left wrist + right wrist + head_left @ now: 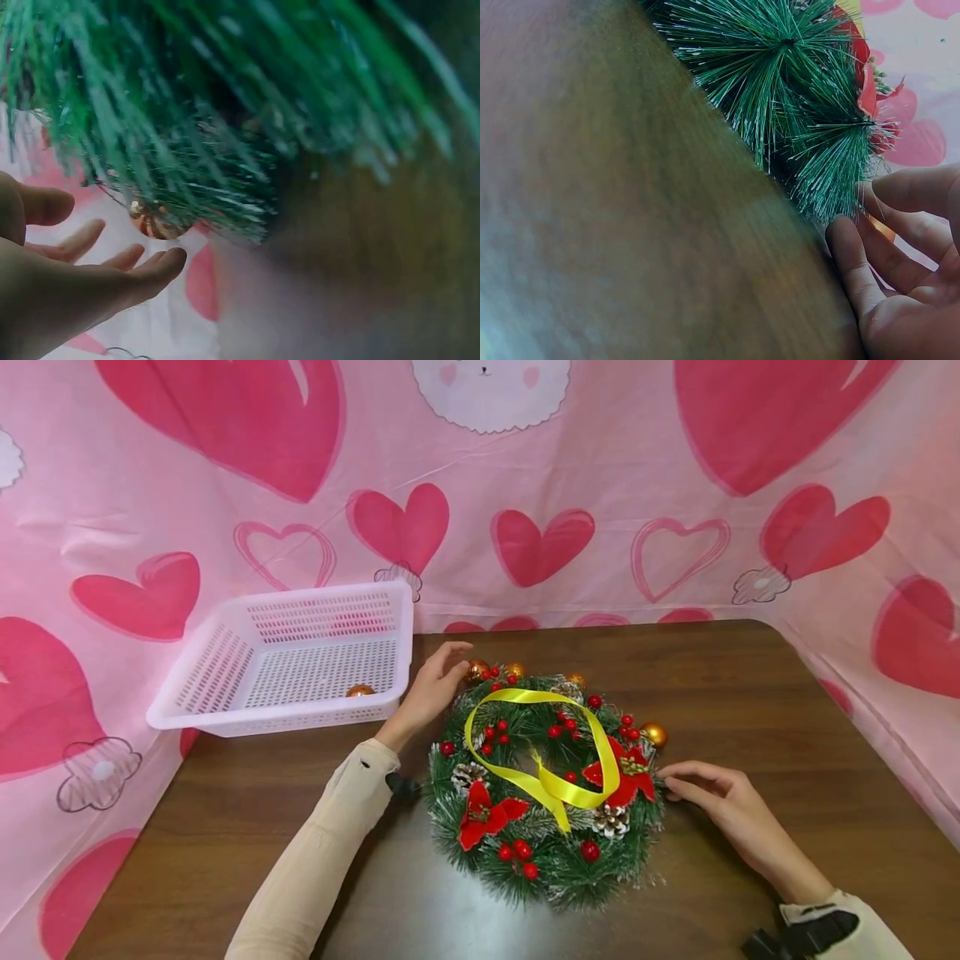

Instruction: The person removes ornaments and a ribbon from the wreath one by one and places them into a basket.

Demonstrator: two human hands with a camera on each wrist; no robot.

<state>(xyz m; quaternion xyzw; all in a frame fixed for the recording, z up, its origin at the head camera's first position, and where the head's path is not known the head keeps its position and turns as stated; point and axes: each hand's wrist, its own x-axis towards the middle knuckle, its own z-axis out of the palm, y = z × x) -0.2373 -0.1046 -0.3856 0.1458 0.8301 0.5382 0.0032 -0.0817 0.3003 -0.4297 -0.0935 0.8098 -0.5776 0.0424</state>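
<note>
A green Christmas wreath (pixel 547 877) lies on the table, trimmed with red berries, pine cones and red poinsettias (pixel 483 814). A loop of yellow ribbon (pixel 517 696) lies across its top. Gold and copper baubles, one a gold bauble (pixel 655 735), sit along its far and right edges. At the far left edge is my left hand (pixel 431 689), its fingers spread beside a copper bauble (pixel 157 223) and nothing gripped. My right hand (pixel 723 802) is at the wreath's right edge, fingertips right at the needles, with a gap between thumb and fingers in the right wrist view.
A white perforated plastic basket (pixel 281 722) stands at the back left with one copper bauble (pixel 360 691) inside. Behind the brown wooden table (pixel 810 760) hangs a pink cloth (pixel 465 468) with hearts. Black straps are on both wrists.
</note>
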